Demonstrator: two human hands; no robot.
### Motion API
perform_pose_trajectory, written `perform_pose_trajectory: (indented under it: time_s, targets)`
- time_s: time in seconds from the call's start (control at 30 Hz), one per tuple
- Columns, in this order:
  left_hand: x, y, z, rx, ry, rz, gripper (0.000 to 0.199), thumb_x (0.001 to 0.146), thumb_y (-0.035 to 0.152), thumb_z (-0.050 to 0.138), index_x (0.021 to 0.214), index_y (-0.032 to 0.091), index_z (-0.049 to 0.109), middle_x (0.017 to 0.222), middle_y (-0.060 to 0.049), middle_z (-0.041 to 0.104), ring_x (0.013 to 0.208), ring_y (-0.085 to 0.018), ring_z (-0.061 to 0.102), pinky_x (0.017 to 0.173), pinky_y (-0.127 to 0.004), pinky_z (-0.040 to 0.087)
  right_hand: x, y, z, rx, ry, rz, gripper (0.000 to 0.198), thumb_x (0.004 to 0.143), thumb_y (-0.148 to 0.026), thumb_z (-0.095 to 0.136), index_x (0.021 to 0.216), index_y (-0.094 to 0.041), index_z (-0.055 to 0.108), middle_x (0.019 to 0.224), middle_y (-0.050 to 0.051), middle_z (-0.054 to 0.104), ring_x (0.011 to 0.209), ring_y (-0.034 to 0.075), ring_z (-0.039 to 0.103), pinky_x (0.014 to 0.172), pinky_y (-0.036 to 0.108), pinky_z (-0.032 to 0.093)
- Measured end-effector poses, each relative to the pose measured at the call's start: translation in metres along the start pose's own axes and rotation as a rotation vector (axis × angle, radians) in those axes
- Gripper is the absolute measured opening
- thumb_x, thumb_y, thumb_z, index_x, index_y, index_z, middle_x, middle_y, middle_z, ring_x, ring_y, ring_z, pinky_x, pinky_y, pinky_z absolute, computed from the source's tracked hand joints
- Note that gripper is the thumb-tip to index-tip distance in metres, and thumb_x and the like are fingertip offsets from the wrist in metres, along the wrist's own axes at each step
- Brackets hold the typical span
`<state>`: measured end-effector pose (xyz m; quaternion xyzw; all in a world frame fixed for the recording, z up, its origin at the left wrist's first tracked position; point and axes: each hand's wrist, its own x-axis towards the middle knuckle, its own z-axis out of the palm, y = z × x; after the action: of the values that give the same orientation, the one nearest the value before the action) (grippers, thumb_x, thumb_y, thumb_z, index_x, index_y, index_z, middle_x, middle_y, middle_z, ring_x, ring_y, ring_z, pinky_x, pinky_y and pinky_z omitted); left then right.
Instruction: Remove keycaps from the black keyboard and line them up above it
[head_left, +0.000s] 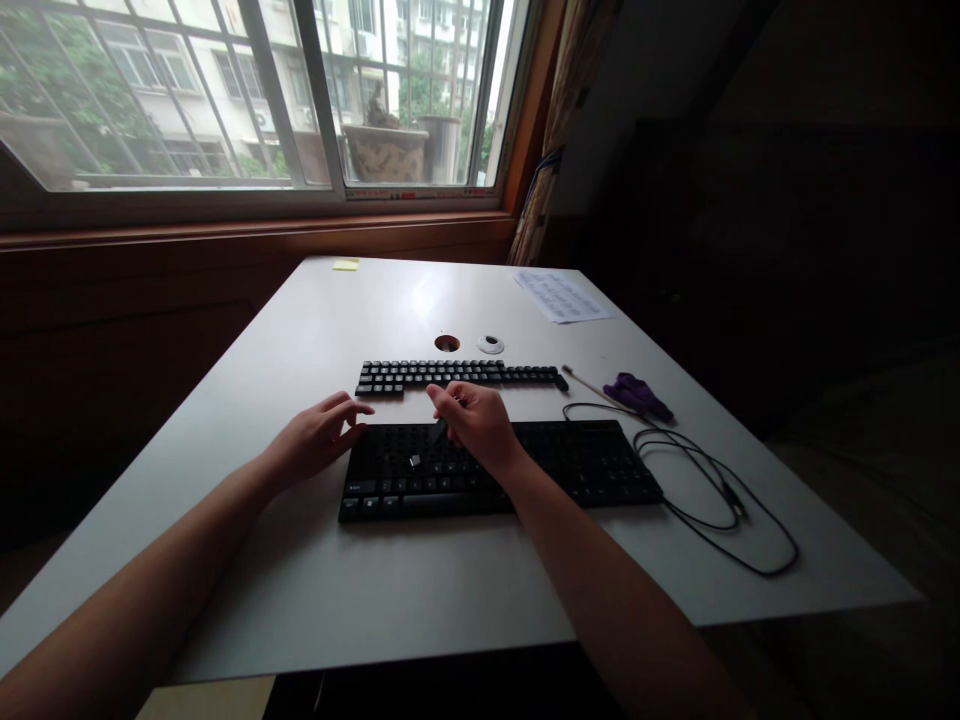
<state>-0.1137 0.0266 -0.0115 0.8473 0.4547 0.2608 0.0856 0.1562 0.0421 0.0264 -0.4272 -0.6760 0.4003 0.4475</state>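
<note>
Bearings from the keyboard's centre, 12 o'clock pointing away from the person.

Black keyboard (450,505) lay flat mid-table, long edge nearly square to the person. Upper rows on its 10 o'clock part stood bare of caps; caps remained along the lower rows. Number block at 3 o'clock too dark to read well.

Right hand (480,425) hung over the upper rows just off centre toward 11 o'clock, fingers and thumb closed around a dark tool (439,433), its end pointing down at the bare sockets. Tool mostly hidden by the fingers; type could not be made out. Small loose piece (415,461), pale on top, lay on the keyboard below it, probably a keycap.

Left hand (319,437) sat at the 10 o'clock corner, thumb and forefinger apart, nothing seen in the grip. Thumb tip met the corner or hovered there; could not tell.

Removed keycaps (386,378) stood in close rows just beyond the keyboard, 11 to 1 o'clock. Thin stick (589,384) and crumpled purple cloth (637,395) near 2. Black cable (797,556) looped on the white table (300,590) at 3. Printed sheets (562,297) at 1; yellow note (346,264) between 10 and 11.
</note>
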Motion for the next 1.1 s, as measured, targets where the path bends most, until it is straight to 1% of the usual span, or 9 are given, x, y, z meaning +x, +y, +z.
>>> perform_pose_trajectory:
  time_s: [0.1,0.23,0.3,0.37,0.47,0.67,0.8,0.93,1.1]
  targets:
    - [-0.001,0.007,-0.002,-0.035,0.076,0.084,0.021,0.093,0.023,0.055,0.113,0.021,0.063,0.092,-0.004,0.057,0.063,-0.009,0.052,0.060,-0.022,0.048,0.002,0.002,0.000,0.120,0.033,0.042,0.046,0.087,-0.058,0.057,0.063,-0.019,0.059,0.041,-0.006,0.048,0.032,0.007,0.043,0.035,0.019,0.032]
    - [0.000,0.020,-0.003,-0.117,0.080,0.222,0.026,0.089,0.023,0.063,0.115,0.021,0.064,0.098,-0.007,0.059,0.073,-0.011,0.057,0.065,-0.024,0.053,0.005,0.005,0.002,0.248,0.051,0.071,0.046,0.086,-0.059,0.057,0.066,-0.018,0.060,0.042,-0.006,0.047,0.033,0.006,0.042,0.036,0.019,0.031]
    - [0.001,0.027,-0.003,-0.137,0.095,0.256,0.031,0.087,0.025,0.067,0.118,0.021,0.063,0.103,-0.009,0.060,0.078,-0.013,0.059,0.067,-0.026,0.055,0.005,0.006,0.004,0.285,0.060,0.089,0.047,0.086,-0.060,0.057,0.066,-0.017,0.060,0.042,-0.006,0.047,0.034,0.006,0.043,0.036,0.018,0.032]
    - [0.001,0.033,-0.002,-0.138,0.089,0.277,0.035,0.085,0.026,0.069,0.120,0.021,0.063,0.106,-0.010,0.060,0.087,-0.017,0.062,0.072,-0.029,0.058,0.005,0.007,0.006,0.318,0.064,0.111,0.047,0.085,-0.060,0.058,0.067,-0.017,0.060,0.044,-0.006,0.048,0.035,0.006,0.044,0.037,0.018,0.033]
    - [0.001,0.035,0.000,-0.129,0.116,0.313,0.035,0.084,0.025,0.071,0.118,0.022,0.064,0.106,-0.010,0.061,0.094,-0.019,0.062,0.078,-0.032,0.058,0.006,0.009,0.009,0.371,0.071,0.133,0.046,0.084,-0.060,0.060,0.068,-0.017,0.061,0.045,-0.006,0.049,0.035,0.006,0.044,0.037,0.018,0.034]
    - [0.001,0.029,0.006,-0.108,0.130,0.339,0.033,0.083,0.022,0.072,0.115,0.022,0.065,0.105,-0.009,0.062,0.094,-0.018,0.063,0.080,-0.032,0.057,0.006,0.011,0.014,0.420,0.074,0.159,0.045,0.083,-0.060,0.061,0.069,-0.018,0.061,0.045,-0.006,0.049,0.036,0.006,0.044,0.037,0.018,0.033]
    - [0.001,0.027,0.008,-0.084,0.141,0.350,0.029,0.083,0.019,0.071,0.111,0.022,0.066,0.103,-0.008,0.063,0.090,-0.017,0.063,0.078,-0.031,0.056,0.004,0.010,0.016,0.409,0.066,0.165,0.045,0.082,-0.061,0.061,0.069,-0.018,0.061,0.046,-0.006,0.050,0.037,0.007,0.044,0.037,0.019,0.034]
    - [0.001,0.028,0.009,-0.050,0.181,0.374,0.026,0.082,0.018,0.071,0.107,0.022,0.066,0.100,-0.007,0.065,0.086,-0.016,0.065,0.075,-0.031,0.056,0.003,0.009,0.017,0.392,0.057,0.167,0.046,0.082,-0.063,0.059,0.070,-0.018,0.060,0.046,-0.006,0.050,0.038,0.007,0.045,0.038,0.019,0.035]
    - [0.002,0.033,0.009,-0.061,0.222,0.414,0.018,0.082,0.016,0.070,0.099,0.020,0.063,0.101,-0.007,0.070,0.088,-0.017,0.067,0.076,-0.031,0.056,0.003,0.011,0.017,0.398,0.056,0.168,0.046,0.083,-0.062,0.059,0.069,-0.018,0.060,0.047,-0.005,0.051,0.037,0.007,0.045,0.037,0.018,0.035]
